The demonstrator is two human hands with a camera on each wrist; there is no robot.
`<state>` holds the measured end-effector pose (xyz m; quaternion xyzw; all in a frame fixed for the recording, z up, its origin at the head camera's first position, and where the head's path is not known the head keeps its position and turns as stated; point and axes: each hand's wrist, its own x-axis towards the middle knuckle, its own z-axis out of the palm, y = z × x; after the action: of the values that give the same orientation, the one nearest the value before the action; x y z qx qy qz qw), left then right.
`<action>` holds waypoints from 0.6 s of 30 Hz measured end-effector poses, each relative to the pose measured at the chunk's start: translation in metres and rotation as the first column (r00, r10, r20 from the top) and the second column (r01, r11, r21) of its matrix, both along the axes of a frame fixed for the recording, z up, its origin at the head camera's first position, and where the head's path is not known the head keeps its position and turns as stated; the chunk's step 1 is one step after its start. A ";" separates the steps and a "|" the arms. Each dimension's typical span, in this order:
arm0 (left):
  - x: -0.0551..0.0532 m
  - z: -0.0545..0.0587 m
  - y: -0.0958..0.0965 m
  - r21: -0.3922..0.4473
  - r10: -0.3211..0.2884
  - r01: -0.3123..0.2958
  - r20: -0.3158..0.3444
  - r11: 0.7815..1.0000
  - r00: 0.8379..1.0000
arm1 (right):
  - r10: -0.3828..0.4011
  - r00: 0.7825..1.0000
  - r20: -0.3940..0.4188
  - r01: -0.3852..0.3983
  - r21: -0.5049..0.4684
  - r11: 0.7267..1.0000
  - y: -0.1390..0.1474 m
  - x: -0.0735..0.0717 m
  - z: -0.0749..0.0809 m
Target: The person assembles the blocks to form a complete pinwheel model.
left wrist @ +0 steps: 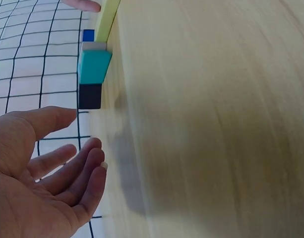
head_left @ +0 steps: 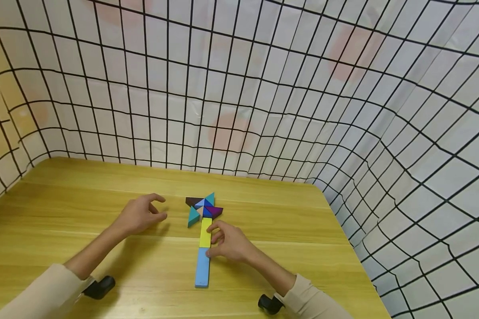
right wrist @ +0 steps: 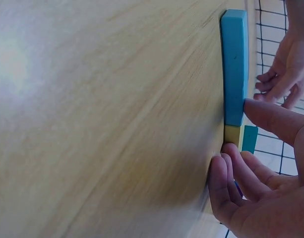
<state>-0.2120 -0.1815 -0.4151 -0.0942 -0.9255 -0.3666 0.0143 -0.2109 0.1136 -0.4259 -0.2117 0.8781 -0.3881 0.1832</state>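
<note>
Flat coloured blocks form a pinwheel figure on the table. Its stem is a yellow block above a light blue block, laid end to end. Around the hub lie a dark block, teal blocks, a purple block and small blue and beige triangles. My right hand touches the stem from the right, fingertips along the yellow block and thumb at the blue one's upper end. To the left of the pinwheel, my left hand hovers over the table, holding nothing, fingers loosely bent.
The wood-grain table is bordered at the back and right by a black wire grid with pale sheeting behind it. A black device sits at the left wrist, another at the right.
</note>
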 end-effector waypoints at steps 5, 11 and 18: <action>-0.002 -0.004 0.008 0.028 -0.019 0.019 -0.012 0.999 1.000 | -0.002 1.000 0.000 0.002 0.000 1.000 0.001 0.000 0.000; -0.006 -0.008 0.025 0.069 -0.050 0.050 0.002 0.996 0.999 | -0.009 1.000 0.012 0.009 -0.008 1.000 0.002 -0.001 -0.001; -0.013 -0.012 0.043 0.118 -0.085 0.078 0.053 0.990 0.995 | -0.019 1.000 0.021 0.020 -0.008 1.000 0.002 -0.001 -0.001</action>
<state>-0.2250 -0.1389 -0.4271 -0.1201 -0.8981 -0.4225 -0.0220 -0.2118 0.1156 -0.4274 -0.1998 0.8765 -0.3957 0.1878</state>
